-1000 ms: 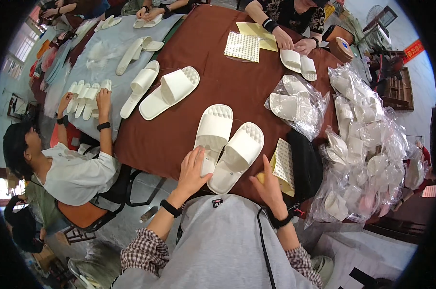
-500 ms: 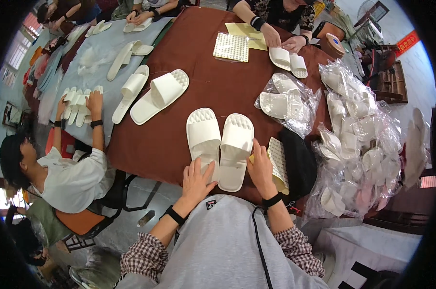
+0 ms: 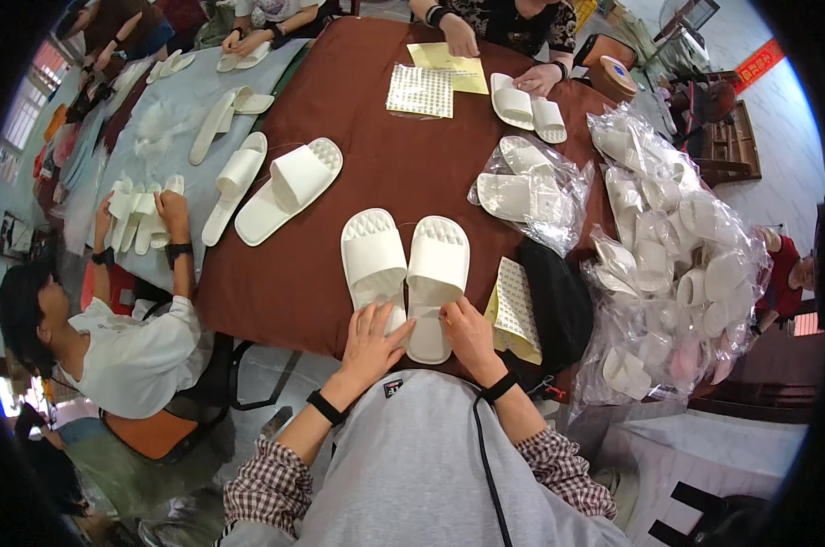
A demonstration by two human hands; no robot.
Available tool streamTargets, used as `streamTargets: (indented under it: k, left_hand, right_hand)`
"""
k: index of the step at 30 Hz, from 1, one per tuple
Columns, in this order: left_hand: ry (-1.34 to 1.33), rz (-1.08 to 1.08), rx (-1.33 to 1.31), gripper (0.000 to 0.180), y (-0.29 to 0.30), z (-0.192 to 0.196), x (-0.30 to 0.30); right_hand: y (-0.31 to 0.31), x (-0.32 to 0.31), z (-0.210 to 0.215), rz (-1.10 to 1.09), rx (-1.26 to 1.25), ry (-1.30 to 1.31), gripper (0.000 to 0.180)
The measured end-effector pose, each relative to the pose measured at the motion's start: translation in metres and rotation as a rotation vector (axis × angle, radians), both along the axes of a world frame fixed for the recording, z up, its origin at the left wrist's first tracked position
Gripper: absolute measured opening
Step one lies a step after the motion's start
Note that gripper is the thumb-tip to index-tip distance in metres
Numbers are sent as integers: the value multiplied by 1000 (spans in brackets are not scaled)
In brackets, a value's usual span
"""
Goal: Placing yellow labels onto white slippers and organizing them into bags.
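Observation:
Side by side in front of me lie two white slippers with bumpy textured toes, the left slipper and the right slipper, heels toward me. My left hand rests over the heel of the left slipper, its fingers spread, the thumb reaching toward the right one. Bent and drawn together, the fingers of my right hand touch the right slipper's insole at its right edge; whatever they might pinch is hidden. Just right of that hand is a sheet of small stickers on yellow backing.
Another slipper pair lies left on the brown cloth. A bagged pair and a heap of bagged slippers are to the right, beside a black pouch. Co-workers handle slippers across the table and at left.
My right hand has moved left from the slipper's outer edge onto its insole, its fingers drawing together. The left hand stays on the left slipper. Across the table, a person's hand has lifted toward the yellow sheet.

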State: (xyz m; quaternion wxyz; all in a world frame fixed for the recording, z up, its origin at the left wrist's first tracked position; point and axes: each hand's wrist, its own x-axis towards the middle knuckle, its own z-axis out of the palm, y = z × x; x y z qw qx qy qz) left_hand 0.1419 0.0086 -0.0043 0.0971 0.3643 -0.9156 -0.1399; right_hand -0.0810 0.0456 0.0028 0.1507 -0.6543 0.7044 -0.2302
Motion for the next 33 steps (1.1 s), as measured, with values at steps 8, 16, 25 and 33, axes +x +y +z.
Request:
streamTargets:
  k: [8,16,25,33]
  left_hand:
    - [-11,-34,-24,72,1,2,0]
    - [-56,-42,2,70,2,-1,2]
    - [-36,-55,-16,72,1,-2,2]
    - [-46,-49,-33,73,0,-5,2]
  right_hand:
    - [-2,4,-5,52,47,146,11]
    - [7,6,6,79,97,18,16]
    - [29,-30,9,-164,56,-121,8]
    - [19,-88,-5,-304,57,32,11]
